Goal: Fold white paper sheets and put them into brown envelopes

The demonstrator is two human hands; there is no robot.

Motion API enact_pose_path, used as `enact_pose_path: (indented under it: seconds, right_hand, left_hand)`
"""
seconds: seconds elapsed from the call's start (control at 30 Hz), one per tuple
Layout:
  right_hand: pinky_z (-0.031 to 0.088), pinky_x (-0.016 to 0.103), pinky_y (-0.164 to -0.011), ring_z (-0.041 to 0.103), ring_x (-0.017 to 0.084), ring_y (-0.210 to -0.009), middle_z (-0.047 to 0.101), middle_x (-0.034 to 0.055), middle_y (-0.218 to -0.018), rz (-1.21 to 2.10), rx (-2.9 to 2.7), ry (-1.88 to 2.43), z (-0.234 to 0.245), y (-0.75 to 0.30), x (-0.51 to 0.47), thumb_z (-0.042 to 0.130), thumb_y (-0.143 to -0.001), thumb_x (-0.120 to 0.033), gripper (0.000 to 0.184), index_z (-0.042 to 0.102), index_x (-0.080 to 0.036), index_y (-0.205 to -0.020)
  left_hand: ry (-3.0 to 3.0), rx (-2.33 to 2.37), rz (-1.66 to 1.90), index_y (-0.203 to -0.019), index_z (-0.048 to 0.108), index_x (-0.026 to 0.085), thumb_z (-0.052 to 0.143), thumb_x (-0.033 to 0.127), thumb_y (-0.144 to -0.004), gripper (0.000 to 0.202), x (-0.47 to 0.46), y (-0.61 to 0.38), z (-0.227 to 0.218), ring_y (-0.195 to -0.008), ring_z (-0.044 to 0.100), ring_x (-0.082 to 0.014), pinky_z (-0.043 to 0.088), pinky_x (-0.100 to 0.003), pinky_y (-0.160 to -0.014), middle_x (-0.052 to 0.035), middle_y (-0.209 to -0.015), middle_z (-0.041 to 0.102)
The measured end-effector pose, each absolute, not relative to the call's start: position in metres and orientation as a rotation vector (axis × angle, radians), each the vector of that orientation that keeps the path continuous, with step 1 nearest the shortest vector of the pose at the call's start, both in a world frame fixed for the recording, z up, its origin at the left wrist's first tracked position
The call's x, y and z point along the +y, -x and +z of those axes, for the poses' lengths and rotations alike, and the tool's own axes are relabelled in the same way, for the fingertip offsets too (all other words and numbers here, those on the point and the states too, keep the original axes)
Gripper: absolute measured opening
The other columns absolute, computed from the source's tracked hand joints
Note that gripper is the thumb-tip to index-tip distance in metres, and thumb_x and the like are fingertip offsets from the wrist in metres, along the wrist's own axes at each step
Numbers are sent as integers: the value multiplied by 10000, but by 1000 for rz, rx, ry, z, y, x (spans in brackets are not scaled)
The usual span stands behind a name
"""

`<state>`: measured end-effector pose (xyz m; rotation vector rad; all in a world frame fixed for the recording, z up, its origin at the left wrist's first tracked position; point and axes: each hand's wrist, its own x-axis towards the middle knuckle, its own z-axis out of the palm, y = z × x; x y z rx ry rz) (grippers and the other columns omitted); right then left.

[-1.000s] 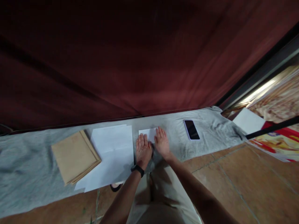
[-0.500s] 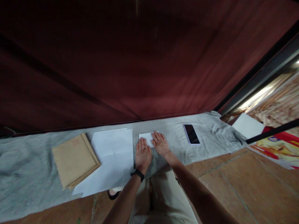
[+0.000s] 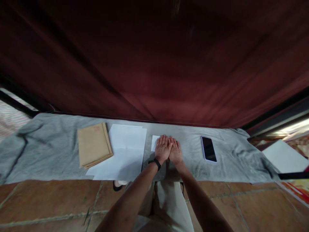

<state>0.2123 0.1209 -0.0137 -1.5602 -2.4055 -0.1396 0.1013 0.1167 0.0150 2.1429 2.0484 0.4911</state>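
Note:
A small piece of folded white paper [image 3: 154, 143] lies on the grey cloth, its left end showing and the rest covered by my hands. My left hand [image 3: 163, 147], with a black watch on the wrist, presses flat on it, fingers stretched forward. Right against it, my right hand [image 3: 175, 150] also lies flat, palm down, fingers out. The two hands touch at the thumbs. Larger white sheets [image 3: 127, 145] are spread to the left, partly under a stack of brown envelopes [image 3: 94, 145].
Grey cloth [image 3: 55, 141] covers the long narrow surface. A phone in a pale purple case [image 3: 209, 149] lies to the right. A dark red fabric panel [image 3: 154, 80] rises behind. Past the right end are a white board [image 3: 286, 156] and a black bar. Below is a tiled floor [image 3: 60, 199].
My left hand has slid right across the folded paper until it meets my right hand. The paper's left end is now bare. The camera view has turned and levelled.

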Motion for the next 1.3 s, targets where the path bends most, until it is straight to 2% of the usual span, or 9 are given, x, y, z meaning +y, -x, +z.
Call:
enact_pose_path:
  seconds: [0.17, 0.3, 0.5, 0.7, 0.8, 0.9, 1.07, 1.3]
  right_hand:
    - [285, 497, -1187, 400, 290, -1449, 439, 159, -1573, -101, -2339, 1552, -15, -207, 122, 335, -1031, -241, 523, 432, -109, -1528]
    - [280, 516, -1185, 396, 293, -1453, 442, 155, -1570, -65, -2306, 1574, -15, -205, 122, 318, -1054, -310, 523, 433, -124, -1529]
    - [280, 502, -1195, 392, 279, -1460, 426, 141, -1582, -23, -2259, 1634, -10, -221, 124, 301, -1055, -271, 519, 419, -121, -1537]
    - [325, 501, -1188, 399, 266, -1461, 448, 194, -1557, 17, -2142, 1655, -3, -221, 113, 297, -1041, -217, 519, 425, -49, -1516]
    - [337, 458, -1199, 396, 240, -1468, 449, 156, -1566, 93, -2230, 1508, 1, -199, 97, 307, -1054, -253, 502, 469, -68, -1491]
    - [296, 436, -1230, 406, 207, -1466, 490, 114, -1544, 149, -2382, 1367, 3, -185, 82, 306, -1068, -265, 471, 519, -126, -1465]
    - [290, 454, -1226, 400, 226, -1471, 462, 130, -1560, 89, -2413, 1435, 1, -203, 73, 385, -1064, -341, 500, 449, -140, -1517]
    - [304, 462, -1211, 396, 265, -1468, 419, 135, -1588, 25, -2366, 1494, -4, -234, 71, 370, -1064, -368, 551, 394, -99, -1545]
  left_hand:
    - [-2182, 2098, 511, -1547, 364, 66, 284, 442, -1034, 641, 106, -73, 3, -1536, 264, -250, 211, -446, -1264, -149, -1624, 358]
    - [-2111, 2194, 467, -1561, 340, 71, 303, 413, -1028, 635, 97, -61, 2, -1547, 230, -256, 203, -445, -1266, -146, -1634, 334]
    - [-2099, 2224, 480, -1567, 324, 65, 292, 350, -1026, 612, 89, -55, 4, -1552, 215, -249, 217, -460, -1263, -147, -1637, 322]
    - [-2118, 2219, 459, -1558, 332, 42, 287, 325, -1023, 607, 88, -54, 5, -1552, 209, -263, 206, -465, -1265, -167, -1636, 315]
    - [-2127, 2211, 436, -1556, 335, 33, 274, 301, -1023, 600, 89, -53, 4, -1555, 196, -269, 200, -465, -1266, -171, -1642, 301]
    - [-2135, 2184, 427, -1566, 319, 52, 272, 257, -1012, 593, 89, -52, 4, -1558, 186, -255, 212, -466, -1262, -160, -1650, 289]
    - [-2136, 2197, 453, -1566, 319, 53, 291, 295, -1011, 606, 88, -53, 5, -1556, 195, -256, 217, -469, -1261, -158, -1646, 301]
    - [-2115, 2189, 456, -1558, 339, 57, 290, 321, -1022, 600, 89, -54, 9, -1554, 204, -254, 202, -459, -1266, -151, -1641, 315]
